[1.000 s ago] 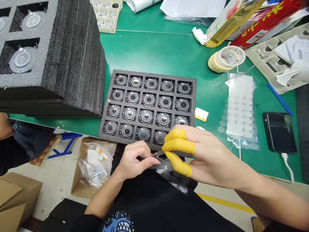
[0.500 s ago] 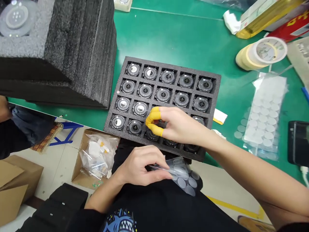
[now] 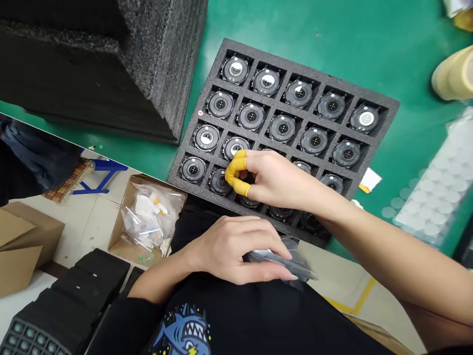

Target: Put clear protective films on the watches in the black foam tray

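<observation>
A black foam tray [image 3: 388,101] with round watch bodies in its compartments lies tilted on the green table. My right hand [image 3: 266,177], with yellow finger covers on thumb and index finger, is over the tray's lower rows. Its fingertips are pinched together at a watch body [image 3: 219,181] in the front row; what is between them is too small to make out. Below the tray's front edge, my left hand [image 3: 240,251] pinches clear plastic sheets [image 3: 281,259] between thumb and fingers, above my lap.
A tall stack of grey foam trays [image 3: 166,64] stands at the left. A cardboard box [image 3: 121,236] with plastic bags is below the table edge. At the right are a sheet of round clear stickers [image 3: 434,197] and a tape roll [image 3: 454,74]. A person's dark clothing [image 3: 37,153] shows far left.
The view has shifted, so the tray looks larger and sits further right. My left hand's sheets have tilted and appear more edge-on. My right hand stays pinched over the lower rows.
</observation>
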`<action>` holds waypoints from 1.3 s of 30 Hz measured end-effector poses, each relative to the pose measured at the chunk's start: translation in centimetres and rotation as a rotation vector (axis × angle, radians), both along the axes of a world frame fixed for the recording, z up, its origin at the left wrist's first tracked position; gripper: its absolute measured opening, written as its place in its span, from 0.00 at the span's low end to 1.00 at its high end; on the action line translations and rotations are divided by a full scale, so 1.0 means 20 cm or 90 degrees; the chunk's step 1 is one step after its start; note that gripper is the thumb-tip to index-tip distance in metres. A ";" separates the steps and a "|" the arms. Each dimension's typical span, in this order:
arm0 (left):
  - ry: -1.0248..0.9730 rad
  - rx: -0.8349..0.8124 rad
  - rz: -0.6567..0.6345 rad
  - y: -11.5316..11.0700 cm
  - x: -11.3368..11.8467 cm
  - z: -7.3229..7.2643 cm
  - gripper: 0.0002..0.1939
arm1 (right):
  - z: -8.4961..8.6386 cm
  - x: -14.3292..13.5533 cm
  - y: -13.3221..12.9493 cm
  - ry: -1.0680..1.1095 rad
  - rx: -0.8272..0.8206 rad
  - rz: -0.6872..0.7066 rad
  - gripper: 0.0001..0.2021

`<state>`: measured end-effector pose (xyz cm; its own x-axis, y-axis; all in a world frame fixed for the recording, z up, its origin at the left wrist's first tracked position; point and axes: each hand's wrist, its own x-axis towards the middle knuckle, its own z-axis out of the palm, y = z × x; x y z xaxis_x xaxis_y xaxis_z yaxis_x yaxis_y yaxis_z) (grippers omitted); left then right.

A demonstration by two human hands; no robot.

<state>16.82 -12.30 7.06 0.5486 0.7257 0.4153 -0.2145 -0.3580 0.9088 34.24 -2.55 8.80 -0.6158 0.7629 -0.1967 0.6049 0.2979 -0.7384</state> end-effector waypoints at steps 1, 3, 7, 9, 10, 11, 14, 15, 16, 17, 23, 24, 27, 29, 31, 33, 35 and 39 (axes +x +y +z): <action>0.007 0.000 -0.004 0.00 0.00 0.00 0.13 | 0.00 0.00 0.00 0.000 0.002 -0.001 0.05; 0.027 -0.009 -0.016 0.00 0.00 -0.01 0.14 | 0.00 0.00 0.00 0.000 0.007 -0.002 0.05; 0.059 -0.042 -0.045 -0.01 0.00 -0.01 0.14 | -0.01 0.00 0.00 -0.009 0.017 -0.014 0.05; 0.053 -0.052 -0.052 -0.01 0.00 -0.01 0.13 | -0.01 0.00 0.00 -0.017 0.026 -0.016 0.05; 0.049 -0.054 -0.052 -0.01 0.00 -0.01 0.13 | -0.01 0.00 0.00 -0.021 0.030 -0.015 0.06; 0.049 -0.057 -0.052 -0.01 -0.01 -0.01 0.12 | -0.02 0.00 0.00 -0.023 0.034 -0.013 0.06; 0.060 -0.058 -0.047 0.00 -0.01 -0.01 0.13 | -0.02 0.00 0.00 -0.029 0.031 -0.014 0.06; 0.060 -0.057 -0.044 0.00 -0.01 -0.01 0.13 | -0.02 0.00 0.00 -0.029 0.029 -0.014 0.06; 0.055 -0.053 -0.039 0.00 -0.01 -0.01 0.12 | -0.03 0.00 0.00 -0.029 0.027 -0.015 0.06; 0.047 -0.049 -0.035 0.00 -0.01 -0.01 0.12 | -0.03 0.00 0.00 -0.029 0.026 -0.014 0.06; 0.046 -0.053 -0.042 -0.01 -0.01 -0.01 0.10 | -0.04 0.00 0.01 -0.029 0.033 -0.011 0.06; 0.052 -0.058 -0.048 -0.01 -0.02 -0.02 0.11 | -0.04 0.00 0.01 -0.028 0.035 -0.011 0.06; 0.054 -0.058 -0.046 -0.01 -0.02 -0.02 0.11 | -0.04 0.00 0.01 -0.028 0.039 -0.009 0.07; 0.048 -0.051 -0.038 0.00 -0.02 -0.02 0.12 | -0.03 0.00 0.01 -0.031 0.039 -0.007 0.07; 0.060 -0.054 -0.044 0.00 -0.02 -0.02 0.13 | -0.03 0.00 0.01 -0.033 0.042 -0.007 0.08; 0.081 -0.065 -0.057 -0.01 -0.02 -0.02 0.14 | -0.03 -0.01 0.01 -0.032 0.047 -0.004 0.08; 0.094 -0.074 -0.064 -0.01 -0.02 -0.02 0.14 | -0.03 -0.01 0.01 -0.030 0.048 -0.004 0.08; 0.088 -0.074 -0.062 -0.01 -0.02 -0.03 0.13 | -0.03 -0.01 0.02 -0.040 0.043 -0.007 0.07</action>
<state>16.33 -12.55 6.50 0.6644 0.7054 0.2470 -0.1125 -0.2324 0.9661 34.02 -2.22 8.21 -0.5954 0.7823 -0.1831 0.6532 0.3387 -0.6773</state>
